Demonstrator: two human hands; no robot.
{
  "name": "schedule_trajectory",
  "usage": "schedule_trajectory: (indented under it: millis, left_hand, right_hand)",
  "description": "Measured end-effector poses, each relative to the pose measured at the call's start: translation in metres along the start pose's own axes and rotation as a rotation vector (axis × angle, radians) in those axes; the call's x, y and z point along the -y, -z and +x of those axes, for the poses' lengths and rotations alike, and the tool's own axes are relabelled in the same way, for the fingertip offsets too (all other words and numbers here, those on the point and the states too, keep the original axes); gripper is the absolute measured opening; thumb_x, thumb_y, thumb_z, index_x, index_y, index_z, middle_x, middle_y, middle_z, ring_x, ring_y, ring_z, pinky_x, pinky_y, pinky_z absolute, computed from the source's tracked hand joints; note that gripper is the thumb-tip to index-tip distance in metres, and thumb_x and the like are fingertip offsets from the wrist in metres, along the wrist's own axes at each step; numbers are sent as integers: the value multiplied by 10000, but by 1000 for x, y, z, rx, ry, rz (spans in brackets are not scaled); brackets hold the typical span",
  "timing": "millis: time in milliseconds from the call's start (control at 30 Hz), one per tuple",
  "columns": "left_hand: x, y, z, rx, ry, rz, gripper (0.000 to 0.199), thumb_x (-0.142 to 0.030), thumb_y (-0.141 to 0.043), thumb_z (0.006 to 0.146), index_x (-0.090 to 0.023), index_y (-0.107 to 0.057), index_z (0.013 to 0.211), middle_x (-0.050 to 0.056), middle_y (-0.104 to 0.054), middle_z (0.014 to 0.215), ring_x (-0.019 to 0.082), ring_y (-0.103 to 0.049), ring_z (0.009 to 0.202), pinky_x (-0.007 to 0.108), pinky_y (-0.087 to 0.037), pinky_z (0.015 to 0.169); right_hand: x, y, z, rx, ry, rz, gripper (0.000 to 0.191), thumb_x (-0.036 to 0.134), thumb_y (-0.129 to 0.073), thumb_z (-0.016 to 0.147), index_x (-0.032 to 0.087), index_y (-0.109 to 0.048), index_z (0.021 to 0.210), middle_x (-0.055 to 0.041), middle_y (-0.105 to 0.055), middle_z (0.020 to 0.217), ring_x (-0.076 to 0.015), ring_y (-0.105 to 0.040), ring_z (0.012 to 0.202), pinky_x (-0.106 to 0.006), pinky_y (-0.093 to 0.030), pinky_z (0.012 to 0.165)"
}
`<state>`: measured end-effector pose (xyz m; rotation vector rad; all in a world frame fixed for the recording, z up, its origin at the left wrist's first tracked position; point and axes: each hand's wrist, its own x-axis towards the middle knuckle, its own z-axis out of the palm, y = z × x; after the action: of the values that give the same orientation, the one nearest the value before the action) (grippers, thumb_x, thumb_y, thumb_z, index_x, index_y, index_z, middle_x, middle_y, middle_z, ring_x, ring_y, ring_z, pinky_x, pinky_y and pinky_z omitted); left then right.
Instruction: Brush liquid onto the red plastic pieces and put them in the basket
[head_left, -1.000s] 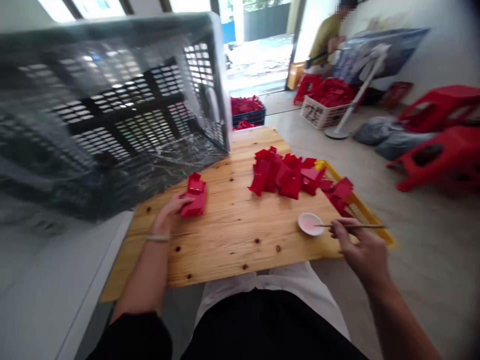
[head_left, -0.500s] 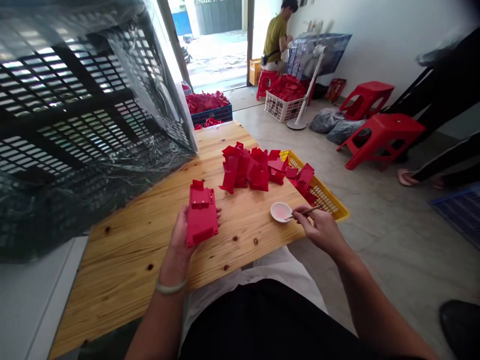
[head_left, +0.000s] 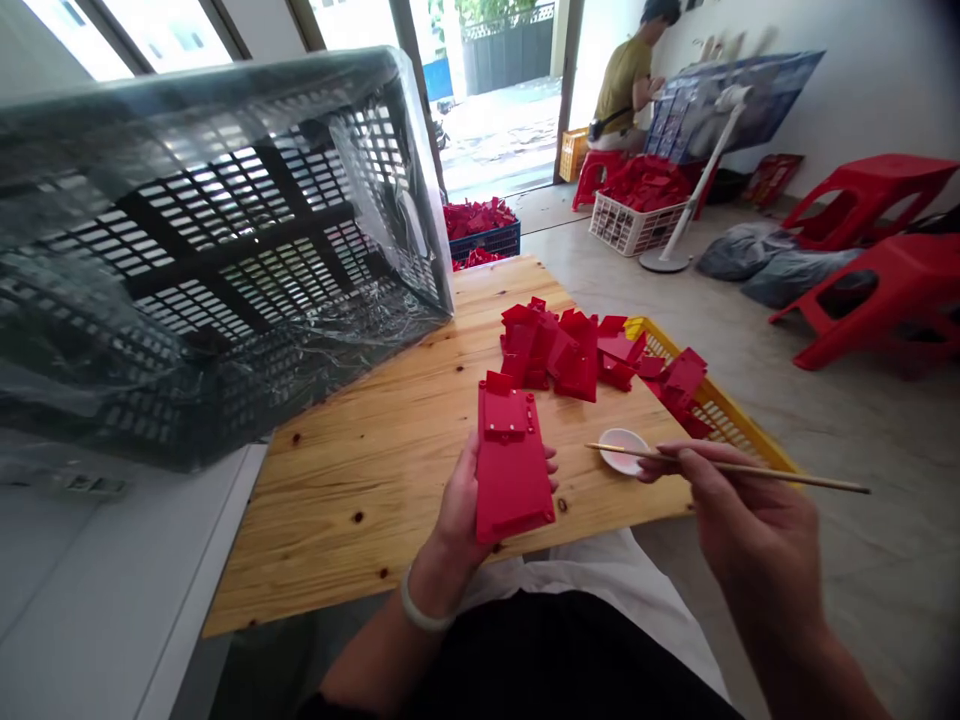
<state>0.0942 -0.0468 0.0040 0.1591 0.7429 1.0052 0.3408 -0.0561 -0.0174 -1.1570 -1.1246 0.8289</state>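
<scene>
A flat red plastic part [head_left: 511,475] with a raised tab at its far end rests in my left hand [head_left: 459,500], whose thumb and fingers close on its edges. My right hand [head_left: 757,525] pinches a thin wooden brush [head_left: 795,476], held almost level. The brush's tip points left, above a small white dish [head_left: 622,462] of pinkish liquid, apart from the red part. Beyond my left hand lies a heap of similar red parts [head_left: 559,345] on the wooden table [head_left: 397,450].
A yellow crate [head_left: 739,430] with red parts adjoins the table's right edge. At the left a dark crate wrapped in clear film [head_left: 225,260] leans over the table. Red stools [head_left: 892,290], a fan stand [head_left: 690,220] and a seated person [head_left: 626,90] are farther off.
My right hand has lifted the brush from the dish and swung it level. My left hand still holds the red part, now nearer the dish. The view has turned left.
</scene>
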Motion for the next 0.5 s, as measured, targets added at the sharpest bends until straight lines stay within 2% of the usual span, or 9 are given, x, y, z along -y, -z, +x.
schedule_trajectory:
  millis: [100,200,300,500]
  left_hand:
    - [10,-3,-5,53,39,-6,847,-598,-169,1142,-26,-794,1151,222,-830,1053,273,-798,854,376,-610,859]
    - [15,-6,-8,79,45,1,856,-590,-162,1145,-14,-794,1178,232,-832,1065,284,-803,859,394,-600,900]
    - [15,-9,-11,74,42,-15,870,-587,-142,1147,-10,-793,1188,239,-832,1088,297,-805,906,417,-602,928]
    - [14,-9,-13,24,77,14,896,-607,-129,1138,2,-784,1189,248,-830,1051,286,-801,819,385,-619,796]
  right_hand:
    - [20,-27,-11,62,70,105,107,311,-756,1023,263,-821,1093,-29,-844,909,-230,-824,794,-383,-698,820]
    - [23,-43,-14,131,163,134,143,211,-734,1030,258,-813,1139,-14,-851,918,-204,-834,792,-326,-703,777]
    - [19,-50,-12,175,209,148,206,156,-708,1037,269,-800,1182,-2,-855,952,-184,-837,820,-295,-696,784]
    - [15,-52,-10,160,237,102,224,132,-705,1031,279,-795,1173,19,-856,954,-154,-831,815,-263,-682,803]
